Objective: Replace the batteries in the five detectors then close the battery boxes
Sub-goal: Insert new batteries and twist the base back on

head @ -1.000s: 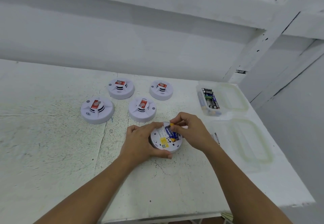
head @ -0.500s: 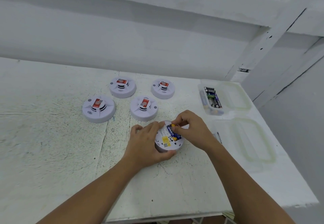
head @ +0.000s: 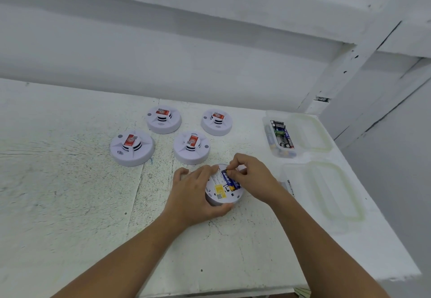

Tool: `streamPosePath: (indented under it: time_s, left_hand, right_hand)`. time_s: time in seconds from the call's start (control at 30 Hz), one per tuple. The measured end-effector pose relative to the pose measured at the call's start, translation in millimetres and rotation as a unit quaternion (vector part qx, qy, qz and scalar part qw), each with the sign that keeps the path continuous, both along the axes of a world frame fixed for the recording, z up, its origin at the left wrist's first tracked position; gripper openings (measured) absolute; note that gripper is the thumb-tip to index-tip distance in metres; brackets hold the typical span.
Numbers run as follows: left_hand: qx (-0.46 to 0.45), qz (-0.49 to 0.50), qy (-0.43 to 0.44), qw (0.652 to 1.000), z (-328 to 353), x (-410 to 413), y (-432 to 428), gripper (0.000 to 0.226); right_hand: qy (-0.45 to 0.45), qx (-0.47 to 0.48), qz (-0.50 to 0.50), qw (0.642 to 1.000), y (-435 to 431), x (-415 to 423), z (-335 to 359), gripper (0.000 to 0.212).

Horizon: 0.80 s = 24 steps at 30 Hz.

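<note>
Blue battery (head: 228, 178) is pinched at its far end by the right hand (head: 253, 180) fingers (head: 235, 172), directly over the open bay of the upturned detector (head: 220, 196). The left hand (head: 194, 196) grips the rim just beside. Verify polarity, press the cell flat and hold the housing steady.

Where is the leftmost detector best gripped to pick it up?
Grip the leftmost detector by its wide round rim, coming from above with thumb and fingers on opposite sides. It lies flat, dome up, with bare table around it, so the rim is free. The raised middle under the red label is narrower and slotted, likely a poorer hold.
</note>
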<state>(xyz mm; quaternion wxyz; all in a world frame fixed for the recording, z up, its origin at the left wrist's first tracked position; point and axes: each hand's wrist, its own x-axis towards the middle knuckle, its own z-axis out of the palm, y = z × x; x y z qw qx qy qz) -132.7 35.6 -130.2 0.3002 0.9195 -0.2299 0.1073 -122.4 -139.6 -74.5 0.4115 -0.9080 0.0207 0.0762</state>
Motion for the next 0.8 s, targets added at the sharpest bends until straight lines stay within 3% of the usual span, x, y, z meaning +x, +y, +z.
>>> streamPosePath:
  time_s: [0.1,0.23,0.47,0.6,0.8]
  left_hand:
    - [0.001,0.000,0.011,1.000,1,1,1,0.084]
    - [-0.004,-0.007,0.027,1.000,2,2,2,0.085]
    - [-0.003,-0.007,0.037,0.999,1,2,2,0.087]
    - [-0.022,-0.014,0.052,0.998,3,4,4,0.088]
    - [-0.052,-0.028,0.077,0.995,3,4,6,0.089]
  right_hand:
    - [0.029,0.017,-0.017,0.999,2,2,0,0.007]
    - [0.097,0.062,-0.062,0.991,1,7,3,0.022]
    - [0.123,0.099,-0.090,0.983,2,13,5,0.008]
    - [0.110,0.081,-0.084,0.987,3,13,4,0.006]
    - [0.097,-0.010,-0.045,0.994,-1,15,11,0.027]
